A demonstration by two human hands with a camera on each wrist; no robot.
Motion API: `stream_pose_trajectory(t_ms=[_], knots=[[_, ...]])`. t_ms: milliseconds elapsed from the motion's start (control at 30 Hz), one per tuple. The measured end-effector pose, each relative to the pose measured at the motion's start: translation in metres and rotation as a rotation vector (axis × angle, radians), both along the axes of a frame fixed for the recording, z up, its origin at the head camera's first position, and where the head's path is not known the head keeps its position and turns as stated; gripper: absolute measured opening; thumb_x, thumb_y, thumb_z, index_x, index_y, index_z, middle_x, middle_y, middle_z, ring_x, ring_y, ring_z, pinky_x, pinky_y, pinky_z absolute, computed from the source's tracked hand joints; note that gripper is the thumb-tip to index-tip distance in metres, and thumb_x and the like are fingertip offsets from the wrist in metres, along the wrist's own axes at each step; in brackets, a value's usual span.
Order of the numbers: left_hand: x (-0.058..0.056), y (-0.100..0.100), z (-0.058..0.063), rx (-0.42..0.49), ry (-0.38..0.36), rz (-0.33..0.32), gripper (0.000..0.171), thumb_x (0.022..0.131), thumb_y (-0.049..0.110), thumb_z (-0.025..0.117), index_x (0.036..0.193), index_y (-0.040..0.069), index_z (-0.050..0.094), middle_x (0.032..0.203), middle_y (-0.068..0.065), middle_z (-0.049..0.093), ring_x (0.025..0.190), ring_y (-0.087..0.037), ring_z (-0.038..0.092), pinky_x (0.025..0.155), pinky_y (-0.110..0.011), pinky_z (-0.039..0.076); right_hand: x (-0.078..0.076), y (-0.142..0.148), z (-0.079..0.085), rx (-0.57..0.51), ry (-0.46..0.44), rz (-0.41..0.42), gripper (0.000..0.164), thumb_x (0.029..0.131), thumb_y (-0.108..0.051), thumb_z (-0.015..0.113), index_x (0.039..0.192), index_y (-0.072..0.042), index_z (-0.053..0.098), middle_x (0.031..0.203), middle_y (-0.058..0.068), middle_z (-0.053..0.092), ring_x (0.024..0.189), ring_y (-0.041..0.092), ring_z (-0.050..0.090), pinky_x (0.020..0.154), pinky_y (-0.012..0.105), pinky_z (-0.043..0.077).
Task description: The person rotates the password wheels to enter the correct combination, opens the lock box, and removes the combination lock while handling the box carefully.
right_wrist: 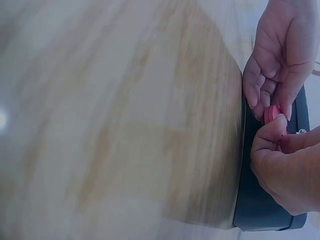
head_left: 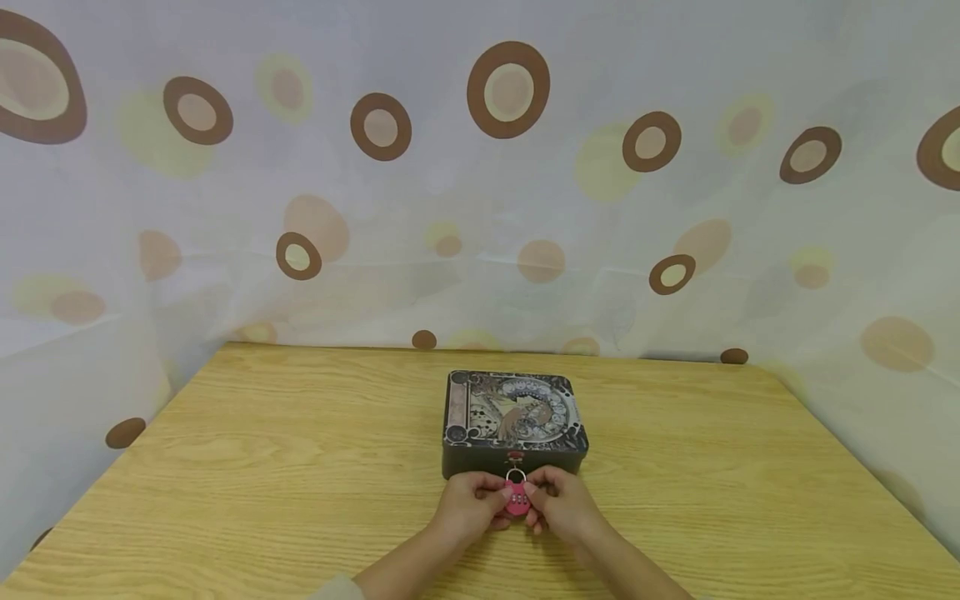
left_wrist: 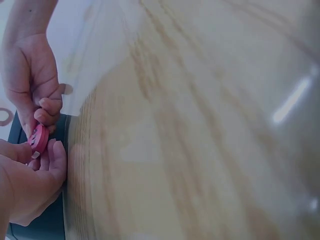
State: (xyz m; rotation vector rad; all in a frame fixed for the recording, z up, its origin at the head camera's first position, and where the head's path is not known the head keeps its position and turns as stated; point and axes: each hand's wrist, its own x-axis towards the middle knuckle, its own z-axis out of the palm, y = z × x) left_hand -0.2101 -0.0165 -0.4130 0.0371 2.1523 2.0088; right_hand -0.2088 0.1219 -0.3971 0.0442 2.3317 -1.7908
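Observation:
A pink combination padlock [head_left: 517, 500] with a silver shackle and small number dials hangs at the front of a dark, ornately printed box [head_left: 517, 412]. My left hand [head_left: 471, 506] pinches the padlock's left side, thumb on its face. From the other side my right hand [head_left: 566, 506] pinches it between thumb and fingers. The shackle stands up toward the red-ringed clasp [head_left: 515, 457] on the box's front. In the left wrist view the padlock [left_wrist: 38, 139] shows edge-on between both hands. The right wrist view shows the padlock [right_wrist: 272, 114] partly covered by fingers.
The box sits on a light wood-grain table [head_left: 300, 450], a little right of its middle. Behind and along both sides hangs a pale curtain [head_left: 450, 183] with brown and yellow circles, meeting the table's far edge.

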Motion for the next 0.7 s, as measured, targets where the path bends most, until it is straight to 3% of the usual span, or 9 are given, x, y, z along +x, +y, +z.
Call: stream_pose_trajectory(t_ms=[367, 700], knots=[[0.0023, -0.0004, 0.0051, -0.013, 0.009, 0.0, 0.016, 0.083, -0.006, 0.061, 0.095, -0.015, 0.06, 0.08, -0.016, 0.066, 0.064, -0.009, 0.059, 0.062, -0.028, 0.058, -0.0004, -0.0007, 0.0007, 0.013, -0.009, -0.002, 0.013, 0.093, 0.0, 0.047, 0.098, 0.011, 0.052, 0.065, 0.002, 0.05, 0.053, 0.009, 0.049, 0.047, 0.019, 0.044], [0.0009, -0.0011, 0.0011, -0.006, 0.039, -0.019, 0.016, 0.083, -0.006, 0.06, 0.096, -0.016, 0.059, 0.082, -0.016, 0.066, 0.067, -0.01, 0.06, 0.063, -0.028, 0.059, 0.0002, -0.001, 0.0003, 0.018, -0.002, -0.008, 0.013, 0.093, 0.0, 0.048, 0.098, 0.011, 0.052, 0.063, 0.002, 0.05, 0.052, 0.009, 0.048, 0.046, 0.018, 0.043]])
